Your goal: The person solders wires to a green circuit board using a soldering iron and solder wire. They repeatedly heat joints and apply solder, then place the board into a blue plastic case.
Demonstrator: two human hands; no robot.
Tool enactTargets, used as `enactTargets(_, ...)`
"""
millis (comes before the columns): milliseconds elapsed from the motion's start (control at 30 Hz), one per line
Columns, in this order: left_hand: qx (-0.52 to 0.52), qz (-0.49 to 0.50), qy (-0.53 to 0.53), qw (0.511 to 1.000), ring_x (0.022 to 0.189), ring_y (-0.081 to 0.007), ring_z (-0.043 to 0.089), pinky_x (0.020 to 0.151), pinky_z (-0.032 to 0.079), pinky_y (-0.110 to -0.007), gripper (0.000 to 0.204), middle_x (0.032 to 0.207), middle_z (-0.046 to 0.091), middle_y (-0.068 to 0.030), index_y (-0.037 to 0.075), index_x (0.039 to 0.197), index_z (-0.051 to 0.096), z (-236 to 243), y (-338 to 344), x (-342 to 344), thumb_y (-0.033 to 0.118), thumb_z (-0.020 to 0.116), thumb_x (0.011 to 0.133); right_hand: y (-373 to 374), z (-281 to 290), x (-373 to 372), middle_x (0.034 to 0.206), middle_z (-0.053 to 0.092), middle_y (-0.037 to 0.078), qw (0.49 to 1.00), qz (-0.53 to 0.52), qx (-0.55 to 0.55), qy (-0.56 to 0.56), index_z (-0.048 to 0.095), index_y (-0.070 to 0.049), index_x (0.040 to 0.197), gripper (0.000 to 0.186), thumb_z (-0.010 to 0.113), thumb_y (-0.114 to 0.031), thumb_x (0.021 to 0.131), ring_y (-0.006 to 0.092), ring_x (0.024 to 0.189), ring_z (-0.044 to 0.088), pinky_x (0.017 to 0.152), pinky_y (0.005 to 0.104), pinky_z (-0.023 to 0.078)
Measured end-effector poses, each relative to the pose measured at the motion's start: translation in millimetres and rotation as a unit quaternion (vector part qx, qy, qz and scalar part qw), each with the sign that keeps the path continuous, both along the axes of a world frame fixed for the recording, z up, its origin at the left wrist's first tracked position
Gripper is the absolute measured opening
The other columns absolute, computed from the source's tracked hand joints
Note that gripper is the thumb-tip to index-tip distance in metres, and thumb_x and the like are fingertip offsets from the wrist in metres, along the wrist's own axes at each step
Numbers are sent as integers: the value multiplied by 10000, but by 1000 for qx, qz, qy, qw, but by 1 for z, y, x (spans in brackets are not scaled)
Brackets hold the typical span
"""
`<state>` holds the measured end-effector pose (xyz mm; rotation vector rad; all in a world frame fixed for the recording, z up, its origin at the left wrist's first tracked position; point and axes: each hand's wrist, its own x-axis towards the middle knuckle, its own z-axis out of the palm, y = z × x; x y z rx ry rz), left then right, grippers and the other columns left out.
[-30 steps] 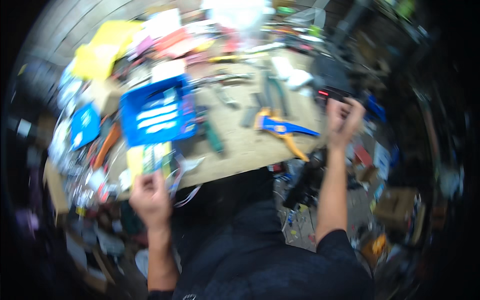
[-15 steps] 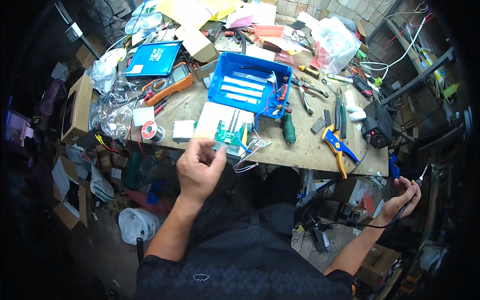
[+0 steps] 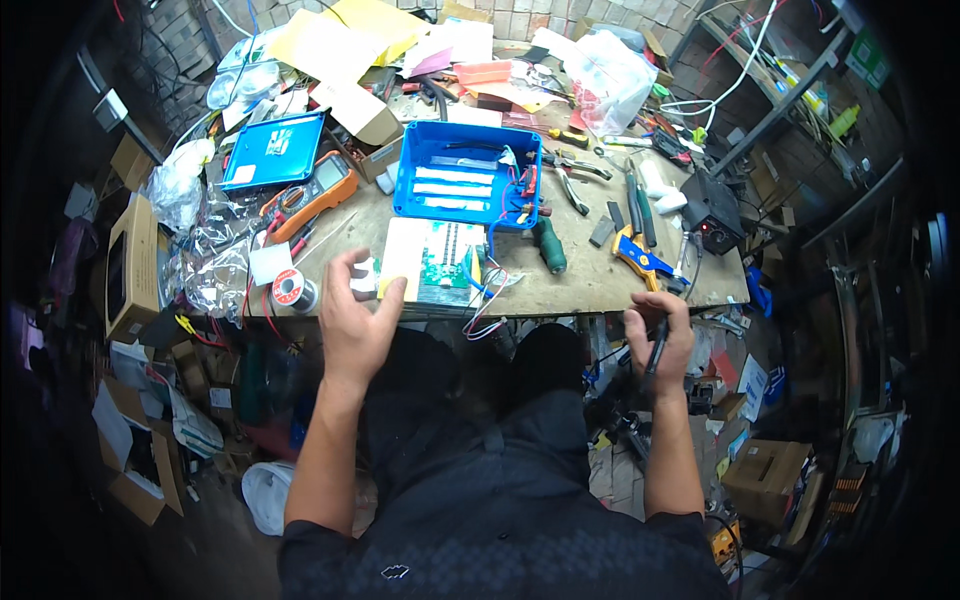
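Observation:
My right hand (image 3: 664,345) is closed round the black handle of a soldering iron (image 3: 657,348), just off the bench's front edge. My left hand (image 3: 358,318) is open at the front edge, thumb and fingers apart. Its fingers partly cover a small white block (image 3: 364,272), and whether they touch it I cannot tell. The thumb is beside a cream panel (image 3: 401,258), which adjoins a green circuit board (image 3: 442,256) with black pin rows. Thin wires (image 3: 488,326) hang from the board. Behind it stands an open blue plastic box (image 3: 470,217) holding white strips and wiring.
Blue-yellow wire strippers (image 3: 640,258), a green-handled screwdriver (image 3: 550,247) and pliers (image 3: 572,190) lie to the right, near a black power unit (image 3: 710,210). An orange multimeter (image 3: 315,199), a solder spool (image 3: 293,289) and a blue lid (image 3: 272,152) are to the left.
My right hand has swung in from the far right to the bench's front edge with the soldering iron. My left hand has shifted left and its fingers have spread. The view has shifted slightly.

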<state>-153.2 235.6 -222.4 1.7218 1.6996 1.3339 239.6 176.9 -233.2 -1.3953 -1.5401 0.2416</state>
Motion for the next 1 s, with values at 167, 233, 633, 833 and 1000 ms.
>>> enactTargets(167,-71,-49,-11,996,1113,-223,696,959,576,-357,573,1267,701,-185,-71,1344,595,-4,95,-15,272,840,957,4,-10,-29,1000,776,119,1000,-4,-2,-11,655,-41,1220,367,842,-92,909,224,876,784,817,341,626)
enactTargets(233,-129,-72,-72,986,1178,-227,695,990,571,-337,631,1277,706,-197,-104,1374,591,-5,129,-20,309,841,968,13,-10,-37,973,763,129,999,3,-30,-39,650,-61,1234,379,836,-104,907,259,847,780,792,353,624)
enactTargets(633,-320,-144,-214,912,1054,-240,772,943,605,-367,680,1239,765,-196,-103,1386,637,-23,195,-4,442,770,1001,-7,35,83,1239,721,202,980,-25,-140,-138,518,-99,1447,691,723,47,803,425,1167,710,982,459,574)
enactTargets(833,-259,-145,-304,905,1038,-247,777,936,621,-384,653,1236,762,-192,-103,1348,650,-30,195,2,464,732,1035,-5,22,212,1370,682,232,885,-204,-282,-308,499,-165,1473,707,632,103,832,448,1260,657,1020,539,548)
enactTargets(1000,-101,-72,-206,971,1136,-179,653,1000,519,-325,663,1255,717,-150,-94,1389,631,-34,195,10,463,733,1044,26,-9,285,1366,709,216,861,-167,-330,-349,574,-191,1432,529,581,-10,935,438,1256,672,991,522,549)
